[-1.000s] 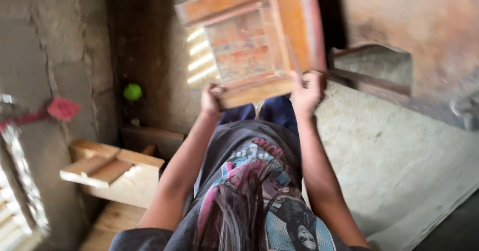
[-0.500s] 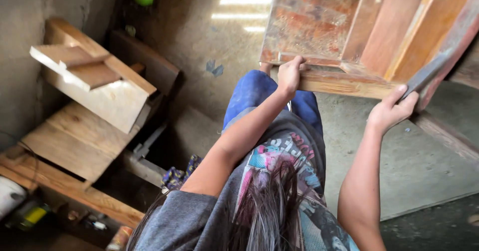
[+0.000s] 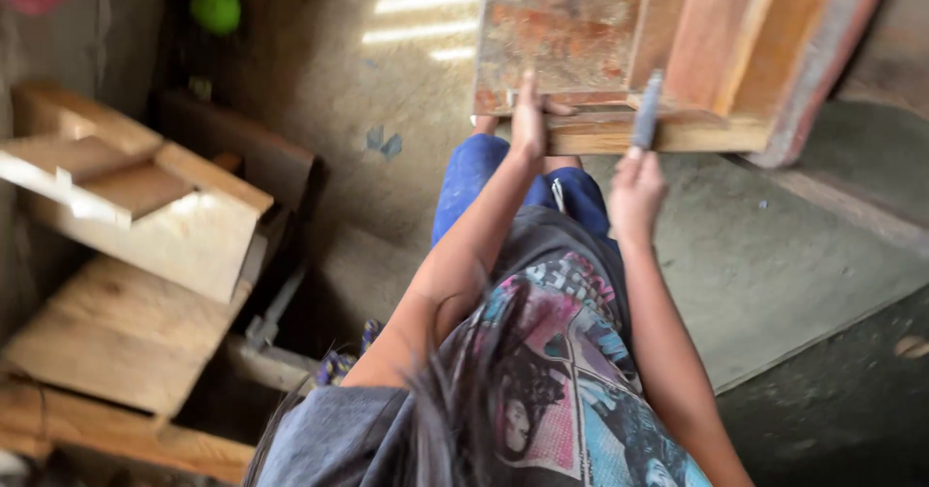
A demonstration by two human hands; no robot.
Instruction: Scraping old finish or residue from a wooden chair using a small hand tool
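A worn wooden box (image 3: 677, 42) with reddish inner boards is held up in front of my knees. My left hand (image 3: 528, 124) grips its near lower edge, fingers pressed on the wood. My right hand (image 3: 634, 192) is shut on a slim grey tool (image 3: 646, 109), whose tip rests against the same lower rail of the box. My blue trousers (image 3: 474, 172) and printed shirt (image 3: 571, 371) fill the lower middle of the view.
A pale wooden box (image 3: 145, 206) and flat boards (image 3: 106, 342) are stacked at the left. A green ball (image 3: 215, 8) lies at the upper left on the concrete floor (image 3: 774, 264). A metal bracket (image 3: 266, 318) sits by the boards.
My right hand has moved left with the grey tool, from the box's right side to its lower rail. The left hand keeps its hold on the edge.
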